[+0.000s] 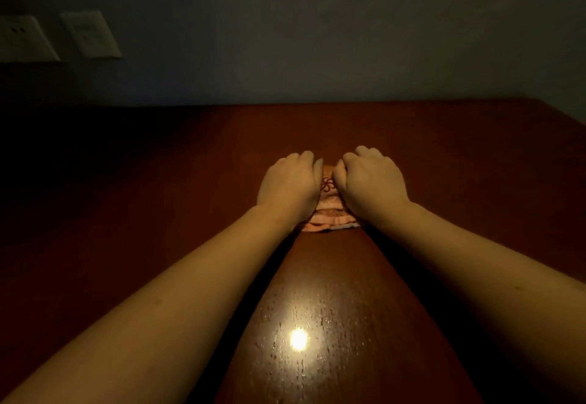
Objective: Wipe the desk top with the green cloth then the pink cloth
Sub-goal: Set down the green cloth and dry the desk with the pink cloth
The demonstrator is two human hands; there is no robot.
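Observation:
A pink cloth (329, 213) with a dark red flower stitched on it lies folded on the dark brown desk top (444, 166), near its middle. My left hand (287, 185) presses down on the cloth's left part with curled fingers. My right hand (369, 180) presses on its right part, thumb close to the left hand's fingers. Only a strip of cloth shows between and below the two hands. No green cloth is in view.
A lamp reflection (298, 338) shines on a wet, streaky patch of desk close to me. A grey wall (317, 39) stands behind the desk's far edge, with two wall sockets (90, 34) at the upper left. The desk's left side lies in deep shadow.

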